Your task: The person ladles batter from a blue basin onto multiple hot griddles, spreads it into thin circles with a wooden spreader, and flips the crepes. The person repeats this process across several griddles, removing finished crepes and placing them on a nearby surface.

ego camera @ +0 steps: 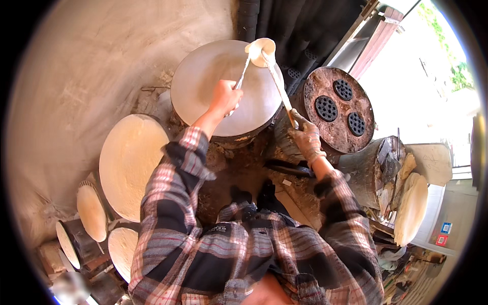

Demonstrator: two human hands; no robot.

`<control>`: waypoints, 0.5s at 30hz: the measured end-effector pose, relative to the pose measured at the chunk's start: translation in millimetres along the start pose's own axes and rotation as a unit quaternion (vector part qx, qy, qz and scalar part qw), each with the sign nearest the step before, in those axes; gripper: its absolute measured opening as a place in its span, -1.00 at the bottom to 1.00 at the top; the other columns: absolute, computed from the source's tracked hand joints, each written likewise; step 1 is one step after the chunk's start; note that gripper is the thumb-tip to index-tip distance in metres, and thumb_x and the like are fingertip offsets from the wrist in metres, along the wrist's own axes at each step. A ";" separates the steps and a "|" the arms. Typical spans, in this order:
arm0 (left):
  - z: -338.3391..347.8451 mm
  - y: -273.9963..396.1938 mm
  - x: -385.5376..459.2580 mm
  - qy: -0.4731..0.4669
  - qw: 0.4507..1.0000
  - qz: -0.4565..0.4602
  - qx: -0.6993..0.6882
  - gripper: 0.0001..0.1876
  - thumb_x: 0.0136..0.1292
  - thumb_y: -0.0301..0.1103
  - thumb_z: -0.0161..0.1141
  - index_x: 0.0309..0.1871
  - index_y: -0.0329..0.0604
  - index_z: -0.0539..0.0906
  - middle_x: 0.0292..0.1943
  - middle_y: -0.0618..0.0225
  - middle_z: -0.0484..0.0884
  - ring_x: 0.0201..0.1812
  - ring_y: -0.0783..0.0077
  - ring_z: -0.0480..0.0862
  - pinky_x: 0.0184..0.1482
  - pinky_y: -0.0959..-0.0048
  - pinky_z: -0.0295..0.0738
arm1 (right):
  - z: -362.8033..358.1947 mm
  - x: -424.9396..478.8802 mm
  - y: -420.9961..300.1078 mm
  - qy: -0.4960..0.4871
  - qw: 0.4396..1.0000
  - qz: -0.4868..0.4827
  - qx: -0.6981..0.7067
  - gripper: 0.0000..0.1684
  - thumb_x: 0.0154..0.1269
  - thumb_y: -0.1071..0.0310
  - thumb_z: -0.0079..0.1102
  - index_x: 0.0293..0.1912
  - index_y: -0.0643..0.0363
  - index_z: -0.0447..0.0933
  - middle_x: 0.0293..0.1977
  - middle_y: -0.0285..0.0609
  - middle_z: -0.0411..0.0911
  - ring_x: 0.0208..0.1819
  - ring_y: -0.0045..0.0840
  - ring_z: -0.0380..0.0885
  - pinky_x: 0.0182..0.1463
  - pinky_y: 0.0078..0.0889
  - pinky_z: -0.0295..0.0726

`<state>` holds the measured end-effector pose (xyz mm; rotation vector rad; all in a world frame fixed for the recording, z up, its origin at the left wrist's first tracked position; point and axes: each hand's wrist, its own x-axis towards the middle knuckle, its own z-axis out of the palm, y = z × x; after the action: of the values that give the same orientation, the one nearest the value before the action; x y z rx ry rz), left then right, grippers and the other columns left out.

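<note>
My left hand (225,98) grips a thin batter-coated tool (244,71) above a large round griddle (194,84). My right hand (306,138), in a soiled striped glove, is closed around a long wooden handle (279,87), also smeared with batter. Both tools meet at a pale, rounded, batter-covered piece (265,47) over the griddle's far right edge. Whether this is a ladle head or a lump of dough, I cannot tell. The griddle's surface looks smooth and greyish, with a browner patch towards its far side.
Right of the griddle stands a round stove top (339,131) with three perforated coal briquettes. A batter-filled vessel (131,167) is at left, near smaller round containers (91,211). Stacked thin flatbreads (411,209) lie at right, beside a metal drum (358,171). Dark briquette stacks (282,23) stand behind.
</note>
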<state>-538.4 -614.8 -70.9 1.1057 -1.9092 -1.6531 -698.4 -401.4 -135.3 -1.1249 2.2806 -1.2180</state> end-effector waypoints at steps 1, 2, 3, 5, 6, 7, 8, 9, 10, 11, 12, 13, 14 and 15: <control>-4.2 2.1 -3.1 0.009 0.999 0.001 0.035 -0.84 -0.02 -0.55 0.03 -0.68 -0.31 0.39 -0.79 0.31 0.38 -0.81 0.50 0.39 -0.81 0.41 0.18 | -1.6 -1.9 -6.9 0.002 0.998 0.019 0.060 -0.39 0.00 0.31 0.22 0.13 -0.15 0.44 -0.22 0.06 0.57 -0.20 -0.19 0.57 -0.08 -0.34 0.51; -5.1 3.6 -2.3 0.007 0.998 0.005 0.062 -0.84 -0.03 -0.55 0.02 -0.69 -0.32 0.38 -0.81 0.30 0.37 -0.80 0.47 0.41 -0.77 0.36 0.21 | -3.3 -3.3 -12.5 0.004 0.992 0.038 0.120 -0.39 -0.01 0.31 0.23 0.13 -0.14 0.45 -0.21 0.05 0.57 -0.20 -0.20 0.57 -0.08 -0.36 0.51; -5.4 6.2 -3.2 0.022 0.996 0.019 0.081 -0.84 -0.04 -0.54 0.03 -0.69 -0.33 0.37 -0.82 0.27 0.36 -0.79 0.44 0.41 -0.75 0.34 0.22 | -1.2 -0.9 -15.9 -0.032 0.993 0.081 0.078 -0.39 -0.01 0.39 0.21 0.14 -0.06 0.44 -0.14 -0.02 0.56 -0.15 -0.34 0.54 -0.05 -0.44 0.48; -0.5 12.2 0.5 0.045 0.991 0.050 0.114 -0.84 -0.06 -0.53 0.04 -0.68 -0.35 0.37 -0.83 0.21 0.35 -0.77 0.39 0.42 -0.70 0.31 0.25 | -4.3 11.2 -20.0 -0.099 0.981 0.167 -0.012 -0.37 0.00 0.56 0.17 0.16 0.12 0.41 0.01 -0.15 0.53 -0.05 -0.62 0.48 0.01 -0.61 0.41; -8.5 3.8 6.5 0.056 0.979 0.075 0.181 -0.84 -0.08 -0.50 0.05 -0.66 -0.37 0.37 -0.79 0.09 0.35 -0.72 0.29 0.44 -0.61 0.25 0.29 | -11.6 9.9 -23.1 -0.110 0.984 0.139 0.009 -0.38 0.00 0.58 0.15 0.15 0.23 0.40 0.05 -0.19 0.50 -0.01 -0.63 0.46 0.05 -0.62 0.39; -10.4 9.1 3.5 0.056 0.976 0.063 0.203 -0.85 -0.09 -0.49 0.05 -0.65 -0.38 0.37 -0.77 0.06 0.36 -0.70 0.24 0.45 -0.58 0.24 0.30 | -15.6 8.6 -26.0 -0.094 0.985 0.124 0.075 -0.39 0.00 0.59 0.14 0.14 0.25 0.41 0.05 -0.20 0.50 -0.01 -0.63 0.46 0.05 -0.61 0.39; -11.7 16.4 -3.7 0.057 0.971 0.051 0.225 -0.86 -0.09 -0.49 0.04 -0.64 -0.38 0.38 -0.74 0.03 0.38 -0.67 0.19 0.46 -0.55 0.22 0.31 | -19.8 7.1 -28.6 -0.078 0.981 0.109 0.142 -0.40 0.00 0.59 0.14 0.14 0.26 0.41 0.04 -0.21 0.50 -0.01 -0.62 0.46 0.05 -0.61 0.39; -7.8 23.1 -10.2 0.057 0.968 0.038 0.242 -0.86 -0.09 -0.48 0.04 -0.62 -0.38 0.39 -0.72 0.00 0.39 -0.65 0.13 0.46 -0.52 0.20 0.32 | -25.7 4.4 -27.2 -0.060 0.973 0.095 0.202 -0.40 0.00 0.59 0.14 0.13 0.27 0.41 0.04 -0.22 0.51 -0.01 -0.62 0.47 0.05 -0.60 0.39; -2.1 27.9 -10.7 0.065 0.964 0.041 0.254 -0.88 -0.09 -0.49 0.03 -0.61 -0.38 0.40 -0.70 -0.02 0.41 -0.63 0.08 0.47 -0.50 0.20 0.33 | -22.7 11.5 -20.7 -0.050 0.983 0.054 0.168 -0.40 0.01 0.61 0.13 0.14 0.22 0.41 0.04 -0.21 0.51 0.00 -0.62 0.47 0.06 -0.62 0.38; 4.3 32.2 -9.9 0.072 0.960 0.043 0.267 -0.89 -0.09 -0.49 0.02 -0.60 -0.38 0.41 -0.68 -0.04 0.43 -0.60 0.03 0.47 -0.48 0.19 0.34 | -23.4 17.5 -16.8 -0.080 0.986 0.086 0.115 -0.40 0.01 0.60 0.13 0.14 0.21 0.42 0.04 -0.19 0.51 -0.01 -0.62 0.47 0.06 -0.61 0.39; 9.2 35.9 -6.7 0.081 0.955 0.048 0.280 -0.89 -0.08 -0.49 0.01 -0.59 -0.37 0.41 -0.66 -0.06 0.45 -0.58 -0.02 0.48 -0.46 0.18 0.34 | -23.9 23.3 -13.2 -0.112 0.985 0.116 0.060 -0.40 0.02 0.60 0.12 0.14 0.20 0.42 0.04 -0.17 0.51 -0.01 -0.61 0.48 0.06 -0.60 0.39; 10.1 34.7 -5.5 0.092 0.943 0.074 0.310 -0.91 -0.08 -0.50 0.01 -0.57 -0.37 0.42 -0.67 -0.01 0.44 -0.60 0.04 0.47 -0.48 0.22 0.34 | -30.4 26.9 -14.9 -0.146 0.980 0.132 -0.012 -0.40 0.02 0.58 0.14 0.14 0.15 0.43 0.00 -0.13 0.54 -0.05 -0.58 0.50 0.04 -0.58 0.41; 8.2 30.8 -5.0 0.103 0.929 0.100 0.341 -0.92 -0.07 -0.50 0.00 -0.56 -0.36 0.43 -0.69 0.04 0.44 -0.62 0.10 0.47 -0.50 0.26 0.34 | -32.9 27.8 -9.4 -0.129 0.984 0.112 0.052 -0.40 0.02 0.55 0.15 0.14 0.10 0.44 -0.05 -0.09 0.55 -0.09 -0.52 0.52 0.01 -0.54 0.43; 10.9 31.0 -8.3 0.114 0.915 0.121 0.368 -0.92 -0.07 -0.51 0.00 -0.54 -0.35 0.44 -0.71 0.09 0.44 -0.64 0.17 0.46 -0.52 0.31 0.34 | -36.0 24.4 -0.1 -0.115 0.982 0.094 0.114 -0.40 0.02 0.52 0.17 0.13 0.05 0.45 -0.10 -0.04 0.57 -0.14 -0.46 0.54 -0.02 -0.51 0.44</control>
<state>-550.9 -601.5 -42.3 1.1740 -2.4455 -0.6223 -735.3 -400.1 -112.2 -0.8934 1.9680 -1.1726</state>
